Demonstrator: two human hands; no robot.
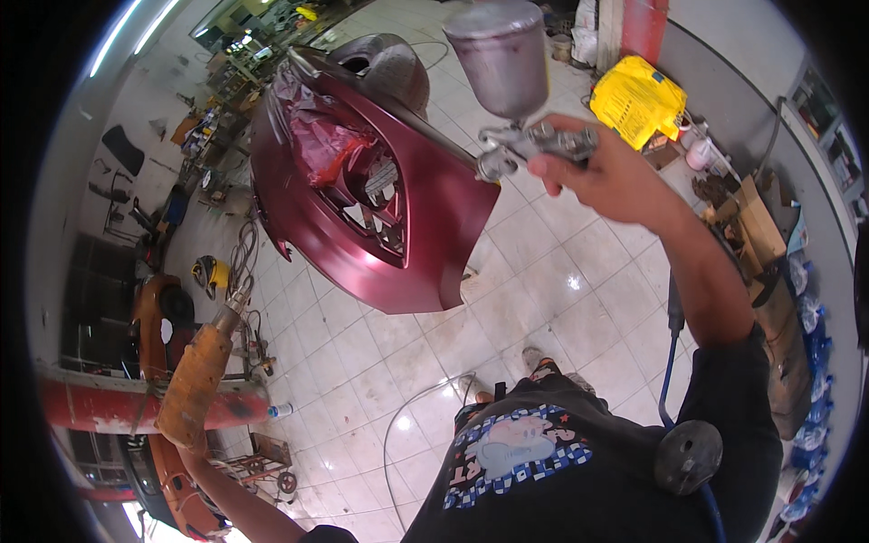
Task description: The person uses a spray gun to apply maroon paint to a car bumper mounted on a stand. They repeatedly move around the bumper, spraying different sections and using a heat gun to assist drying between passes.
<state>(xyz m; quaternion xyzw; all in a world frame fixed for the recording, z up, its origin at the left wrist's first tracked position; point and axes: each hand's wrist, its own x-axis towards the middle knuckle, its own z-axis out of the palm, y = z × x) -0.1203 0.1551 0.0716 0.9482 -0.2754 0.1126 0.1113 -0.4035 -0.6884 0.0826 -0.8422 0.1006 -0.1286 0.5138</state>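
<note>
My right hand (pixel 611 181) is closed around a metal spray gun (pixel 511 149) at the upper middle, with its grey, paint-stained cup (pixel 500 68) on top. The gun's nozzle end is close to the right edge of a dark red car bumper (pixel 434 235); they look apart. Crumpled, paint-covered plastic sheeting (pixel 308 136) lies over part of the bumper beside its opening. At the left, my left hand (pixel 188 445) grips a worn orange heat gun (pixel 197 376), its metal nozzle pointing up and away. Most of the left fingers are hidden behind its body.
A blue hose (pixel 670 380) runs by my right arm, near a dark round disc (pixel 689 457). A grey hose (pixel 387 434) curves across the tiled floor (pixel 353 362). Right: a yellow bag (pixel 638 101), cardboard (pixel 759 222), bottles (pixel 810 398). Left: a red pillar (pixel 100 404), an orange car (pixel 152 326).
</note>
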